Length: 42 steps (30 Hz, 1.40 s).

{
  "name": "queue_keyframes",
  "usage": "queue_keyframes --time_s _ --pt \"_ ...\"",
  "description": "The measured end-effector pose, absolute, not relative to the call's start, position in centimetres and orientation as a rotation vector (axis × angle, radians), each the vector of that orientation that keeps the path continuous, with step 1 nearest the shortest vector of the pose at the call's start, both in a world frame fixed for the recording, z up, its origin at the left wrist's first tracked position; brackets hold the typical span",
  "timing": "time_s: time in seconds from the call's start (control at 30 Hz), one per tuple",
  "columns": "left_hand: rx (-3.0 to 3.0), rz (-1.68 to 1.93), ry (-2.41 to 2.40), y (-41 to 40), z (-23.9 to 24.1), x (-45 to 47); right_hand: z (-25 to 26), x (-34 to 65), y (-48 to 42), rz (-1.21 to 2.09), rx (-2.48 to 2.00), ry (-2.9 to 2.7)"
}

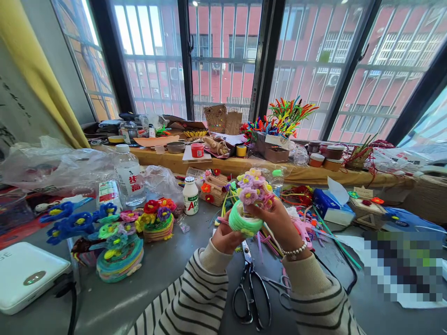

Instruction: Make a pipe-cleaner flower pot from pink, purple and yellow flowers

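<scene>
A small green yarn-wrapped pot point(240, 219) is held up over the table, tilted, in my left hand point(225, 237). Pink, purple and yellow fuzzy flowers point(252, 188) rise from its top. My right hand point(274, 221) is closed around the lower part of these flowers at the pot's rim; its fingertips are partly hidden. On the table below lie large black-handled scissors point(249, 293), with a smaller pair of scissors point(282, 291) beside them. To the left stand other flower pots, one wrapped in pastel rings point(120, 263) and one with red and yellow flowers point(159, 228).
A white drink bottle point(190, 195) and a clear water bottle point(130, 177) stand behind the pots. A white power bank point(31, 277) with a cable lies at the left. Pipe cleaners point(289, 118) fill a box on the sill. A blue tissue pack point(333, 207) is at the right.
</scene>
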State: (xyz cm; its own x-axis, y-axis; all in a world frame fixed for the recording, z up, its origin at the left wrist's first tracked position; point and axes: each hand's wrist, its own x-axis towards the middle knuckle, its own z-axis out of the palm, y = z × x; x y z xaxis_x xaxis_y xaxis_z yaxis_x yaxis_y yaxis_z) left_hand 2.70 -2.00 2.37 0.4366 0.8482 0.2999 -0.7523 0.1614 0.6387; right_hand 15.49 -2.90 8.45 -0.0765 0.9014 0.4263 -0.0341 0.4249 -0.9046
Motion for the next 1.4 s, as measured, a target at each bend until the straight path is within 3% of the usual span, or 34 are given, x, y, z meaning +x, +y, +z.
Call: queue_keyframes --time_s 0.27,0.97,1.4 --pt "0.794 1.159 0.268 -2.8 2.6 2.4 9.1 15.5 -3.5 0.875 -0.921 -1.433" --pt "0.750 1.178 0.297 -2.5 1.8 2.0 7.7 14.5 -2.6 1.083 -0.787 -1.273" --pt "0.810 1.290 0.184 -2.2 2.7 3.1 9.9 14.6 -3.9 1.114 -0.772 -1.270"
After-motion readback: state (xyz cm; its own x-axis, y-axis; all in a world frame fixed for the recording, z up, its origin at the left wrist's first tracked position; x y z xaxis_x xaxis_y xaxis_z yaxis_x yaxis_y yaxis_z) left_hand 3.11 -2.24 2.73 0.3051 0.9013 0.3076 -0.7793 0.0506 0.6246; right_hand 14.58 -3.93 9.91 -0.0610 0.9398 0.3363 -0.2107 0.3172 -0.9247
